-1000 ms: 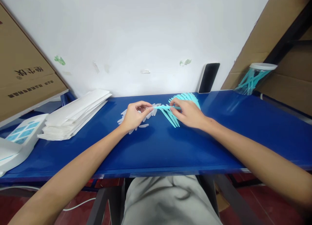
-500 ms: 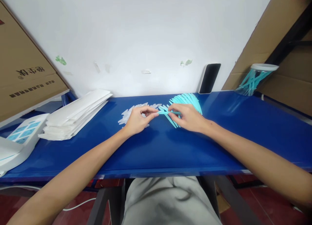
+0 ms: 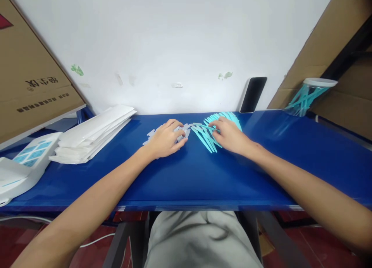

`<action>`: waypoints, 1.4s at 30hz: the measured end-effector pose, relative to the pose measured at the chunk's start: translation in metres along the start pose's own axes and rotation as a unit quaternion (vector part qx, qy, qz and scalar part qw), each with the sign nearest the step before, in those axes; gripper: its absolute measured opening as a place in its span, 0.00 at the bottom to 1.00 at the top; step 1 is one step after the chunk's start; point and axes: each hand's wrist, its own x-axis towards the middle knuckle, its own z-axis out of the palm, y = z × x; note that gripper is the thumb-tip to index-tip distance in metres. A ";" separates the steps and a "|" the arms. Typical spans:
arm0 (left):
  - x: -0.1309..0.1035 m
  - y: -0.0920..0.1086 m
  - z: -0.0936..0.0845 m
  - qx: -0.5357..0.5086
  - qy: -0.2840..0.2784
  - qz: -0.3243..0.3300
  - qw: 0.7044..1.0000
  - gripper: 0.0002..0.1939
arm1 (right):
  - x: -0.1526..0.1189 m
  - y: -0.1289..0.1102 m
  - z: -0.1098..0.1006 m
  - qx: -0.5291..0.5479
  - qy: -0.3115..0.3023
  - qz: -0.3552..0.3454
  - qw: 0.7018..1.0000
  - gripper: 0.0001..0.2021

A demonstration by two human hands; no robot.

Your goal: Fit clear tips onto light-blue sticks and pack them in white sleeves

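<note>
My left hand (image 3: 167,140) lies palm down over a heap of pale, translucent flat pieces (image 3: 151,134), its fingers spread. Some pieces show between and beyond the fingertips; what the palm covers is hidden. To the right, my right hand (image 3: 229,135) is at a fanned pile of slim turquoise sticks (image 3: 205,139). Its thumb and index finger are around one turquoise stick (image 3: 201,125), which points left toward the pale heap. More turquoise sticks lie behind and beside this hand, partly covered by it.
White paper sleeves (image 3: 93,134) are stacked at left, beside a white device with blue panels (image 3: 33,153). A phone (image 3: 253,94) leans on the wall. At right stands a clear, white-rimmed container (image 3: 308,95) holding turquoise strips. A cardboard box (image 3: 37,66) rises at far left.
Both hands were pinching one turquoise stick between them. My left hand has let go and spread over the pale heap; my right hand has moved slightly right. The view has shifted a little.
</note>
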 end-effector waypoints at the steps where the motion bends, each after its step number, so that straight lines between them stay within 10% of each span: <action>1: 0.001 0.002 0.000 0.005 0.002 -0.006 1.000 0.20 | 0.001 0.001 0.001 -0.003 -0.003 0.001 1.000 0.18; 15: 0.005 0.013 0.003 0.018 -0.089 0.030 0.995 0.21 | -0.002 -0.006 0.001 -0.004 -0.044 -0.019 0.999 0.21; 42: 0.003 0.013 0.009 -0.103 -0.063 0.067 0.990 0.27 | 0.005 0.007 0.005 -0.085 -0.110 -0.062 0.988 0.15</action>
